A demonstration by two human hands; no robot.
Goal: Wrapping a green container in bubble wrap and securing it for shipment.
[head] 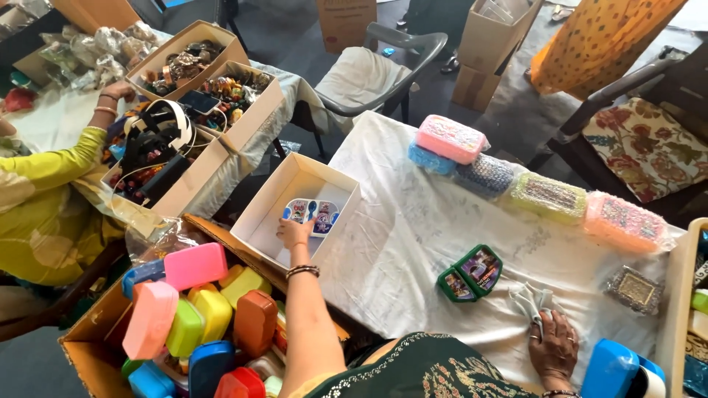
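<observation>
Toy case (311,214), blue-white, flat in white box (259,210) at tablecloth's left edge: probably light, rigid; best pinched by rims. Left hand (295,234) touching, fingers unclosed; right hand (552,346) pressing cloth (529,301).

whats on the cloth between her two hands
In the head view, an open green heart-shaped case lies between the left hand and right hand.

Perhaps wrapped packs (547,197) along cloth (413,243)
</observation>
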